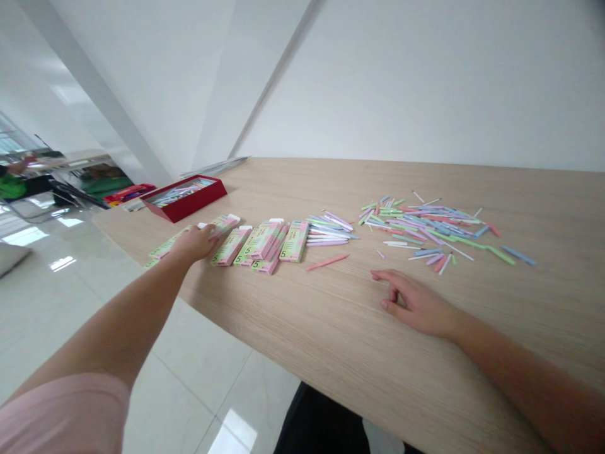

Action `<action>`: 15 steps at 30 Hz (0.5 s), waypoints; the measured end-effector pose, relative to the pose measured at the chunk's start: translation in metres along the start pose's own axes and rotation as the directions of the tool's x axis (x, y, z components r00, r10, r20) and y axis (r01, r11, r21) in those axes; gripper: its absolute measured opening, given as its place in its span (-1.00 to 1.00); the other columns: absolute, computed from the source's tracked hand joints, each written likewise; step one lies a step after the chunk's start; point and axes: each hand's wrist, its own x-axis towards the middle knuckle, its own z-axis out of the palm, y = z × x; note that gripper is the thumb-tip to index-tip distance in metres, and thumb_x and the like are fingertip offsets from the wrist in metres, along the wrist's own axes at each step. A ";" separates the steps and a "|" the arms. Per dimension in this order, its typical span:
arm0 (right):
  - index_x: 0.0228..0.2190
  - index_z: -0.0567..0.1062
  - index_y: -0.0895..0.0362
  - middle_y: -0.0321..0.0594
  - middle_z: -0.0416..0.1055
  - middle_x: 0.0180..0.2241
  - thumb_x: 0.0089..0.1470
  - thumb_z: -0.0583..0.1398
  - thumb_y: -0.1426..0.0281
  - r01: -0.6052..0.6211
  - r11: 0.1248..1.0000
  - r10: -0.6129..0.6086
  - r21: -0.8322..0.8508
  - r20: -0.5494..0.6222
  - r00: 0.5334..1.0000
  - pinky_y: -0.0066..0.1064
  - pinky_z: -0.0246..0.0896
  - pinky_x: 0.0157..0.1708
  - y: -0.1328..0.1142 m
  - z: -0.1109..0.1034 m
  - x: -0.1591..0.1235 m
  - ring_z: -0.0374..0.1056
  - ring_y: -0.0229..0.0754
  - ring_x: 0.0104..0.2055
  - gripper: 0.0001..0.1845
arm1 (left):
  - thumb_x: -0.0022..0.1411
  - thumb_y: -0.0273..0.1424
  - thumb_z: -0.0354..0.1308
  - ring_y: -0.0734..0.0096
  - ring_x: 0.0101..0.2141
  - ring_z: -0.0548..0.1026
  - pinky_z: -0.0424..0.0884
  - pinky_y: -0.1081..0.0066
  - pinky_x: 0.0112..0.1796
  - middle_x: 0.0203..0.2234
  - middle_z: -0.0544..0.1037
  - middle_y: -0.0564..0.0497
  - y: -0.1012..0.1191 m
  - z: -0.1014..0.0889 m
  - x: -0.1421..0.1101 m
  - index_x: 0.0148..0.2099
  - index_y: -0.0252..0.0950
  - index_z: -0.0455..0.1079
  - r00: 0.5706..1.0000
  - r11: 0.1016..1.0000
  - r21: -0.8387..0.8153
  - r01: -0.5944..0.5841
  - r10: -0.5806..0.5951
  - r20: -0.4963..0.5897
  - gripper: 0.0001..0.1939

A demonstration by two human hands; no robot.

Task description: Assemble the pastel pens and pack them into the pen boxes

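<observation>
At the left of the table, my left hand point(195, 243) reaches over a row of green-and-pink boxes. Its fingers are closed over a small flat box point(172, 243) with a white end; the fingertips are partly hidden. Right of it lie several more such boxes point(261, 241), some stacked, marked with a 5. My right hand point(418, 304) rests near the table's middle, index finger stretched out and thumb apart, holding nothing. A single coral pen-like stick point(327, 262) lies between the hands. Slim pastel sticks, like pens or pencils, form a small bundle point(331, 230) beside the boxes.
A large loose pile of pastel sticks point(425, 224) spreads beyond my right hand. At the table's far left stands a red open box point(198, 203) with more sticks inside. The wooden table point(293, 315) ends at its front edge above a tiled floor. Another person sits far left.
</observation>
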 end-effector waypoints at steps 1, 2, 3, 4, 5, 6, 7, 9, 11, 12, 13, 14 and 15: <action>0.30 0.26 0.02 0.00 0.38 0.18 0.22 0.20 0.34 0.004 1.000 -0.004 -0.004 -0.004 1.000 -0.08 0.42 -0.06 0.000 0.000 0.000 0.44 -0.12 -0.23 -0.36 | 0.35 -0.05 0.05 -0.12 0.00 0.47 0.27 0.02 0.08 0.02 0.51 -0.39 0.001 -0.004 -0.001 0.31 -0.40 0.30 1.000 1.000 0.013 0.010 -0.010 -0.017 -0.34; 0.29 0.27 0.02 0.00 0.39 0.16 0.22 0.20 0.33 0.009 1.000 -0.009 -0.008 -0.007 1.000 -0.07 0.42 -0.06 0.000 0.000 0.001 0.44 -0.11 -0.24 -0.37 | 0.37 -0.06 0.02 -0.12 0.01 0.46 0.28 0.03 0.08 0.05 0.49 -0.39 0.004 -0.008 -0.002 0.34 -0.39 0.26 0.999 1.000 0.018 0.022 -0.022 -0.042 -0.33; 0.29 0.28 0.03 0.01 0.40 0.16 0.22 0.20 0.33 0.013 1.000 -0.014 -0.010 -0.009 1.000 -0.06 0.42 -0.06 0.000 0.000 0.001 0.44 -0.11 -0.24 -0.37 | 0.40 -0.06 -0.01 -0.10 0.02 0.46 0.29 0.05 0.08 0.07 0.49 -0.37 0.009 -0.013 -0.005 0.36 -0.38 0.23 0.997 0.999 0.008 0.031 -0.031 -0.072 -0.34; 0.29 0.29 0.03 0.01 0.40 0.15 0.22 0.20 0.32 0.018 1.000 -0.018 -0.009 -0.010 1.000 -0.06 0.42 -0.06 0.000 0.000 0.002 0.44 -0.11 -0.25 -0.38 | 0.42 -0.06 -0.05 -0.07 0.03 0.47 0.31 0.08 0.09 0.08 0.49 -0.33 0.016 -0.017 -0.008 0.38 -0.35 0.21 0.995 1.000 -0.015 0.027 -0.029 -0.101 -0.35; 0.29 0.29 0.03 0.01 0.42 0.13 0.22 0.20 0.32 0.019 1.000 -0.019 -0.006 -0.010 1.000 -0.06 0.42 -0.07 0.000 0.000 0.002 0.44 -0.11 -0.25 -0.38 | 0.43 -0.05 -0.07 -0.04 0.03 0.47 0.33 0.11 0.09 0.09 0.49 -0.29 0.027 -0.021 -0.014 0.38 -0.32 0.21 0.991 0.998 -0.064 0.012 -0.021 -0.134 -0.37; 0.29 0.29 0.02 0.01 0.42 0.13 0.23 0.20 0.31 0.019 1.000 -0.019 -0.004 -0.010 1.000 -0.06 0.42 -0.08 0.000 0.000 0.003 0.44 -0.11 -0.26 -0.38 | 0.44 -0.05 -0.08 -0.01 0.04 0.48 0.34 0.13 0.10 0.09 0.50 -0.25 0.040 -0.024 -0.022 0.37 -0.29 0.23 0.987 0.991 -0.132 -0.031 0.009 -0.163 -0.39; 0.29 0.29 0.01 0.01 0.43 0.12 0.23 0.20 0.30 0.018 1.000 -0.018 -0.002 -0.009 1.000 -0.06 0.42 -0.09 0.000 0.000 0.003 0.44 -0.11 -0.27 -0.39 | 0.45 -0.04 -0.08 0.02 0.06 0.48 0.36 0.14 0.11 0.11 0.50 -0.21 0.056 -0.026 -0.033 0.37 -0.26 0.23 0.981 0.973 -0.205 -0.110 0.073 -0.178 -0.40; 0.29 0.29 0.00 0.00 0.42 0.13 0.24 0.20 0.27 0.014 1.000 -0.014 -0.002 -0.002 1.000 -0.06 0.43 -0.10 0.000 -0.001 0.003 0.44 -0.11 -0.29 -0.39 | 0.43 -0.02 -0.03 0.05 0.12 0.45 0.38 0.15 0.14 0.20 0.44 -0.20 0.095 -0.029 -0.062 0.40 -0.26 0.17 0.951 0.882 -0.363 -0.301 0.248 -0.186 -0.36; 0.29 0.28 -0.03 -0.01 0.39 0.16 0.24 0.23 0.23 0.008 1.000 -0.008 0.002 0.002 1.000 -0.05 0.42 -0.09 -0.002 -0.001 0.002 0.44 -0.12 -0.28 -0.37 | 0.41 -0.03 0.05 0.03 0.22 0.38 0.32 0.12 0.24 0.29 0.34 -0.24 0.140 -0.029 -0.096 0.46 -0.26 0.05 0.880 0.738 -0.485 -0.470 0.436 -0.189 -0.27; 0.31 0.25 -0.04 -0.01 0.37 0.19 0.23 0.25 0.21 0.004 1.000 -0.004 0.019 0.002 1.000 -0.04 0.42 -0.08 -0.003 -0.001 0.001 0.44 -0.11 -0.26 -0.33 | 0.40 -0.05 0.09 0.00 0.27 0.33 0.29 0.10 0.27 0.34 0.28 -0.25 0.162 -0.029 -0.113 0.49 -0.23 0.01 0.833 0.666 -0.528 -0.528 0.526 -0.170 -0.24; 0.33 0.21 -0.05 0.00 0.34 0.21 0.22 0.27 0.19 0.001 0.999 -0.001 0.050 0.000 1.000 -0.04 0.42 -0.07 -0.005 -0.001 0.000 0.45 -0.10 -0.23 -0.28 | 0.39 -0.06 0.12 -0.01 0.30 0.30 0.29 0.09 0.29 0.37 0.24 -0.25 0.185 -0.028 -0.128 0.50 -0.19 -0.02 0.781 0.592 -0.575 -0.564 0.608 -0.141 -0.22; 0.35 0.16 -0.07 0.00 0.31 0.24 0.20 0.29 0.16 0.003 0.996 -0.001 0.094 -0.011 1.000 -0.03 0.43 -0.06 -0.007 0.000 -0.001 0.45 -0.07 -0.18 -0.21 | 0.37 -0.07 0.16 -0.01 0.30 0.31 0.31 0.09 0.27 0.37 0.24 -0.23 0.207 -0.027 -0.141 0.51 -0.15 -0.03 0.722 0.521 -0.626 -0.580 0.685 -0.099 -0.20; 0.38 0.11 -0.07 0.02 0.27 0.27 0.16 0.32 0.12 0.013 0.989 -0.008 0.148 -0.034 0.999 -0.01 0.43 -0.04 -0.009 0.001 -0.002 0.46 -0.02 -0.11 -0.12 | 0.36 -0.09 0.19 -0.01 0.29 0.33 0.33 0.08 0.27 0.36 0.27 -0.22 0.228 -0.025 -0.152 0.51 -0.12 -0.02 0.656 0.451 -0.676 -0.583 0.752 -0.064 -0.19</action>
